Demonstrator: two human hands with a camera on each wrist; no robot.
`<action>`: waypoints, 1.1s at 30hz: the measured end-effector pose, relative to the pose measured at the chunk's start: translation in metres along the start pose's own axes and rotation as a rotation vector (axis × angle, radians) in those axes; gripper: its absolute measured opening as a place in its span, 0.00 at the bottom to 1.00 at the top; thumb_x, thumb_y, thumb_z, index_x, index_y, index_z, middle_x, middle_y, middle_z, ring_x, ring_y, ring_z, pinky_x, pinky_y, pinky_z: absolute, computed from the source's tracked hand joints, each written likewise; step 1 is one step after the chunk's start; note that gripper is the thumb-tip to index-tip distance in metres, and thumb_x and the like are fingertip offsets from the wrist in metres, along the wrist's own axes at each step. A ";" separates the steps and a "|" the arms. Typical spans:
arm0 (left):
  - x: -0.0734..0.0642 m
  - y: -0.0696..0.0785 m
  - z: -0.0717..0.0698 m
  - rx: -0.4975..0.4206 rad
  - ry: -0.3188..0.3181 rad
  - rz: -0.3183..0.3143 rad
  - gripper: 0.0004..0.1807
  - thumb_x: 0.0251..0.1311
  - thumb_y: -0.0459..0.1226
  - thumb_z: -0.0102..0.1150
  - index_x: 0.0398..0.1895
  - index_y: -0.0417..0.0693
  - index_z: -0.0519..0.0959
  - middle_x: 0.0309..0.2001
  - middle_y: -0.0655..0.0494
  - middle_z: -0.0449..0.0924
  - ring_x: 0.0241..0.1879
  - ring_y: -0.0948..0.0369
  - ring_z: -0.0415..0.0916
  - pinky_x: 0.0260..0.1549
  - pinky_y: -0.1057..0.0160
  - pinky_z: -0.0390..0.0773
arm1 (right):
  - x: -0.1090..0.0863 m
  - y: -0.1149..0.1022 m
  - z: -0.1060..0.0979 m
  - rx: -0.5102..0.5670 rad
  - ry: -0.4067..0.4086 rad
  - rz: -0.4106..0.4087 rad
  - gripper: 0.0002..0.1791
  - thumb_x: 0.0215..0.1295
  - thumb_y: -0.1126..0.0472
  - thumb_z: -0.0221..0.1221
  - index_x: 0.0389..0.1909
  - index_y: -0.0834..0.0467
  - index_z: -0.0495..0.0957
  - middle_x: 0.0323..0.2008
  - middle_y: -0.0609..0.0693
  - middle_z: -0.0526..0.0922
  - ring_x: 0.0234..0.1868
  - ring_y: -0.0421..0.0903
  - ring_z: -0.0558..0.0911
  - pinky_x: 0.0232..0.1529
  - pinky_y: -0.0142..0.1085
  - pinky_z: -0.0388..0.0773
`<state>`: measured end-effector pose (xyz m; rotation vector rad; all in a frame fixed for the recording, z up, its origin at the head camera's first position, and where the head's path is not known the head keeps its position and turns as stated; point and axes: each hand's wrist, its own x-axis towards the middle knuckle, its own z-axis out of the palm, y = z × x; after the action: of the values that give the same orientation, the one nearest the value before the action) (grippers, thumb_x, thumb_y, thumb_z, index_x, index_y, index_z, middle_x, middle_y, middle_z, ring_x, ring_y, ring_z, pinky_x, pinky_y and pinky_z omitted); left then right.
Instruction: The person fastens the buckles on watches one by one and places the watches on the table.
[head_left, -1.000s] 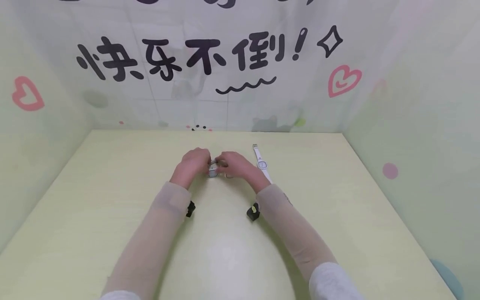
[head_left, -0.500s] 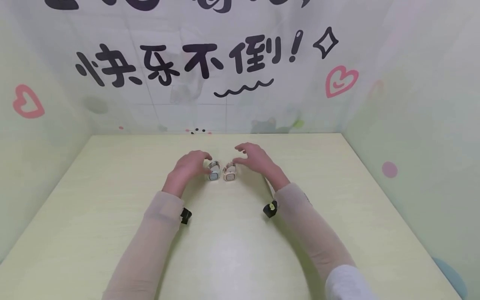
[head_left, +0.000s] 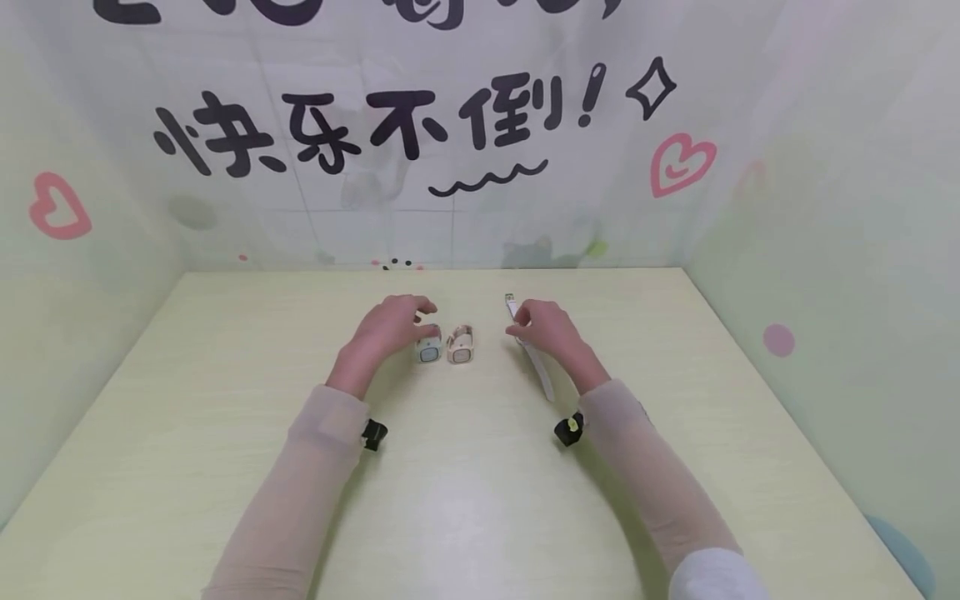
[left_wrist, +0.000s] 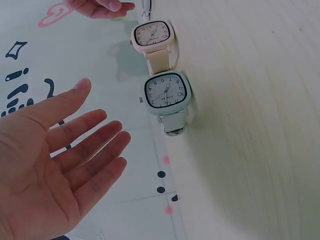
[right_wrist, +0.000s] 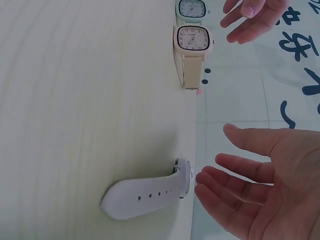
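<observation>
A mint-green watch (head_left: 429, 354) and a beige-pink watch (head_left: 461, 355) stand side by side on the table, straps looped and dials facing the person. My left hand (head_left: 386, 327) hovers beside the mint one, fingers loosely extended; the left wrist view shows its palm holding nothing. To the right, a white watch (head_left: 538, 375) lies flat with its strap stretched out. Over its dial is my right hand (head_left: 552, 327), thumb apart from the fingers. In the right wrist view, its fingertips are close to the white watch's case (right_wrist: 184, 177); contact is unclear.
A pale wood-grain table (head_left: 450, 500) spreads all around. Behind it stands a white printed backdrop (head_left: 405, 192) with dark lettering, and a light green panel (head_left: 825, 250) rises at the right. Small black cameras (head_left: 570, 428) sit at the wrists.
Both hands have let go of the mint and beige-pink watches. My right hand has moved right to the white watch; the left has drawn back slightly left.
</observation>
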<state>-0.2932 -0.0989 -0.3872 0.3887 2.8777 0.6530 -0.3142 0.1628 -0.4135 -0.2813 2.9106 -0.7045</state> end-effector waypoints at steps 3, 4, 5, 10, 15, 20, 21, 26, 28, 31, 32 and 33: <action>-0.001 0.003 -0.002 -0.001 0.006 0.008 0.27 0.67 0.46 0.61 0.65 0.45 0.74 0.63 0.45 0.78 0.60 0.48 0.78 0.57 0.47 0.78 | -0.002 0.004 -0.001 -0.008 -0.012 0.047 0.14 0.67 0.53 0.64 0.43 0.61 0.80 0.40 0.54 0.85 0.39 0.48 0.81 0.40 0.36 0.79; -0.002 0.004 -0.002 0.001 0.008 0.009 0.26 0.67 0.46 0.61 0.65 0.45 0.74 0.63 0.45 0.78 0.60 0.48 0.78 0.57 0.47 0.78 | -0.003 0.005 -0.002 -0.019 -0.019 0.061 0.14 0.66 0.53 0.64 0.42 0.61 0.80 0.39 0.54 0.85 0.37 0.47 0.80 0.38 0.35 0.78; -0.002 0.005 -0.002 0.002 0.008 0.011 0.26 0.67 0.46 0.60 0.65 0.45 0.74 0.63 0.45 0.78 0.60 0.48 0.78 0.57 0.47 0.78 | -0.004 0.006 -0.002 -0.039 -0.028 0.071 0.14 0.66 0.53 0.65 0.41 0.61 0.80 0.38 0.54 0.85 0.36 0.46 0.79 0.36 0.34 0.77; -0.004 0.008 -0.002 0.003 0.009 0.024 0.26 0.67 0.46 0.61 0.65 0.44 0.74 0.63 0.46 0.78 0.60 0.49 0.78 0.58 0.48 0.78 | -0.007 0.009 -0.001 -0.163 -0.088 0.128 0.16 0.61 0.52 0.68 0.38 0.61 0.81 0.32 0.51 0.82 0.30 0.43 0.75 0.28 0.31 0.71; -0.005 0.010 -0.002 0.001 0.016 0.025 0.26 0.67 0.46 0.61 0.65 0.45 0.75 0.62 0.47 0.79 0.60 0.49 0.78 0.58 0.48 0.78 | -0.008 0.010 0.003 -0.225 -0.123 0.163 0.15 0.59 0.51 0.69 0.29 0.59 0.79 0.24 0.48 0.77 0.24 0.42 0.72 0.23 0.30 0.68; -0.005 0.012 -0.001 -0.001 0.013 0.024 0.25 0.67 0.46 0.61 0.64 0.46 0.75 0.62 0.47 0.79 0.60 0.50 0.78 0.58 0.49 0.78 | -0.009 0.008 0.002 -0.236 -0.111 0.160 0.12 0.60 0.54 0.65 0.26 0.58 0.77 0.22 0.48 0.76 0.22 0.42 0.73 0.21 0.30 0.70; -0.005 0.013 0.000 -0.003 0.010 0.023 0.25 0.67 0.46 0.61 0.64 0.46 0.75 0.62 0.47 0.79 0.60 0.50 0.78 0.58 0.49 0.78 | -0.009 0.008 0.002 -0.232 -0.104 0.155 0.11 0.61 0.55 0.63 0.26 0.58 0.78 0.22 0.48 0.76 0.22 0.42 0.73 0.21 0.30 0.70; -0.005 0.015 0.002 -0.006 0.012 0.033 0.25 0.68 0.46 0.61 0.64 0.46 0.76 0.62 0.47 0.80 0.59 0.51 0.79 0.57 0.50 0.79 | -0.015 0.005 -0.005 -0.186 -0.045 0.120 0.10 0.65 0.59 0.57 0.24 0.57 0.79 0.24 0.49 0.77 0.24 0.44 0.73 0.24 0.32 0.69; -0.005 0.015 0.003 -0.017 0.013 0.042 0.25 0.68 0.46 0.60 0.64 0.45 0.76 0.61 0.47 0.80 0.58 0.51 0.79 0.57 0.51 0.79 | -0.018 0.004 -0.008 -0.137 -0.026 0.111 0.10 0.66 0.60 0.56 0.27 0.58 0.81 0.25 0.51 0.79 0.25 0.44 0.74 0.24 0.31 0.70; -0.004 0.017 0.005 -0.055 0.005 0.050 0.24 0.68 0.45 0.61 0.63 0.45 0.76 0.60 0.47 0.81 0.57 0.52 0.80 0.57 0.52 0.79 | -0.022 0.004 -0.013 -0.027 -0.014 0.095 0.09 0.67 0.62 0.55 0.37 0.62 0.83 0.31 0.54 0.84 0.27 0.45 0.79 0.26 0.30 0.75; -0.004 0.017 0.006 -0.067 0.002 0.058 0.24 0.68 0.45 0.60 0.63 0.44 0.76 0.59 0.47 0.81 0.57 0.52 0.80 0.57 0.52 0.79 | -0.023 0.003 -0.014 0.006 -0.006 0.083 0.10 0.68 0.62 0.55 0.39 0.63 0.83 0.32 0.55 0.85 0.28 0.45 0.80 0.27 0.31 0.76; -0.004 0.018 0.007 -0.083 0.001 0.064 0.24 0.68 0.44 0.60 0.62 0.43 0.76 0.58 0.47 0.82 0.56 0.52 0.80 0.56 0.52 0.79 | -0.024 0.003 -0.016 0.039 0.004 0.069 0.10 0.68 0.62 0.55 0.40 0.64 0.82 0.33 0.55 0.85 0.29 0.45 0.81 0.28 0.31 0.77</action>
<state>-0.2842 -0.0817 -0.3853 0.4699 2.8376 0.7806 -0.2938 0.1770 -0.3988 -0.1754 2.8907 -0.7504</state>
